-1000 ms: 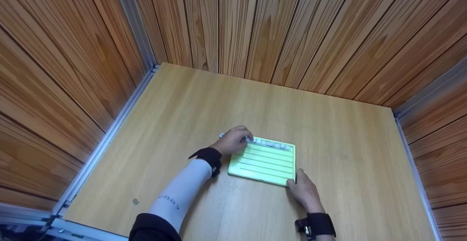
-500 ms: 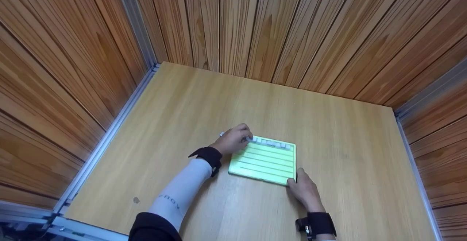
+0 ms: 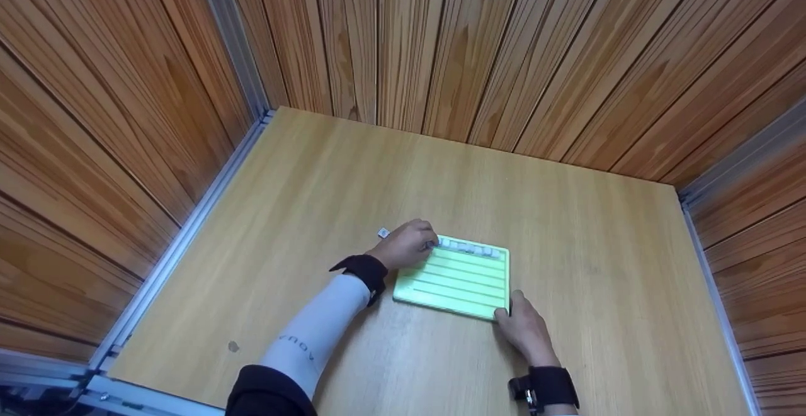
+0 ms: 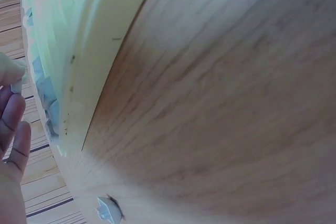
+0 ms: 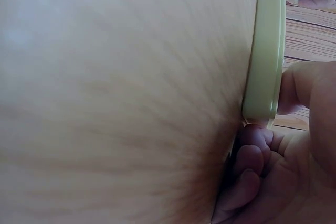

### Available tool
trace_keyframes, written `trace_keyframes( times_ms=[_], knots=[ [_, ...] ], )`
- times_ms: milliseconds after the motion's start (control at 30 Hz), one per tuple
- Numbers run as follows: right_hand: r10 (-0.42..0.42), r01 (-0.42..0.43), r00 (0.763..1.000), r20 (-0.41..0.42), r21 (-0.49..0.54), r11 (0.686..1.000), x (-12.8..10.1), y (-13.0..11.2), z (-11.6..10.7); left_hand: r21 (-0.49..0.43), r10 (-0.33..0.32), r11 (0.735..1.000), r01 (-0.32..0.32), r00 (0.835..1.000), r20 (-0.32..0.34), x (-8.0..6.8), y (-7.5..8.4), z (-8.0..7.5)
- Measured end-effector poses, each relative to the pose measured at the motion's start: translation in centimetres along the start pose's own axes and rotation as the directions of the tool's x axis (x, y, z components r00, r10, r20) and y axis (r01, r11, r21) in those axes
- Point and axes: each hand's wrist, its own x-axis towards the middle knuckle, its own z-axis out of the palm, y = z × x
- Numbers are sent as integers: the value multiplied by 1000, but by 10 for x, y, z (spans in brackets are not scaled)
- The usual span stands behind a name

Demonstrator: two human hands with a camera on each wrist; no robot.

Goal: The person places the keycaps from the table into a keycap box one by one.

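Observation:
A pale green ridged tray point(image 3: 459, 284) lies on the table, with a row of small white keycap-like pieces point(image 3: 469, 249) along its far groove. My left hand point(image 3: 408, 245) is over the tray's far left corner. Between its thumb and finger it pinches a small white keycap-like piece point(image 4: 17, 85), mostly covered by the fingertips. My right hand point(image 3: 524, 328) grips the near right corner of the tray, thumb over the top and the other fingers curled at its side wall point(image 5: 262, 77). One loose keycap-like piece point(image 3: 383, 233) lies on the table just left of my left hand.
Wood-plank walls point(image 3: 403, 44) rise behind and at both sides of the table point(image 3: 340, 164). Metal rails point(image 3: 182, 240) run along the table's left and right edges. A small dark spot point(image 3: 233, 346) marks the table at the near left.
My left hand has shifted slightly right and toward me, showing more of the loose piece beside it. The right hand and the tray stay in place.

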Motion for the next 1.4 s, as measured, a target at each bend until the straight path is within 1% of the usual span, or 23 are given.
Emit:
trace_keyframes(
  times_ms=[200,300,400,500,567,700,833,1000,1267,1400],
  knots=[
    [1,-1,1000,5,12,1000,0,-1,-1,41,2,999,-2,1000,11,-1,2,2],
    [-1,1,1000,-2,9,1000,0,-2,0,71,17,997,-19,1000,19,-1,2,2],
    [-6,6,1000,-6,10,1000,0,-2,0,108,53,993,-54,999,6,-1,0,3],
    [-6,6,1000,-3,14,1000,-1,-1,0,152,100,984,-95,995,-23,-2,-1,4],
    [-6,6,1000,1,18,1000,-1,-1,1,183,109,978,-101,993,-37,-2,-2,4],
    [0,0,1000,7,23,1000,-1,0,1,225,82,972,-71,996,-41,-3,-2,6],
    [-6,6,1000,5,17,1000,-1,0,0,240,53,970,-44,998,-33,-4,-3,7],
    [-2,2,1000,1,10,1000,-1,0,1,244,39,969,-32,999,-24,-4,-4,8],
    [-3,3,1000,6,17,1000,-1,1,0,245,10,969,-13,1000,14,-3,-3,10],
    [1,-1,1000,2,16,1000,-1,1,0,235,2,972,-5,1000,14,-3,-2,10]
  ],
)
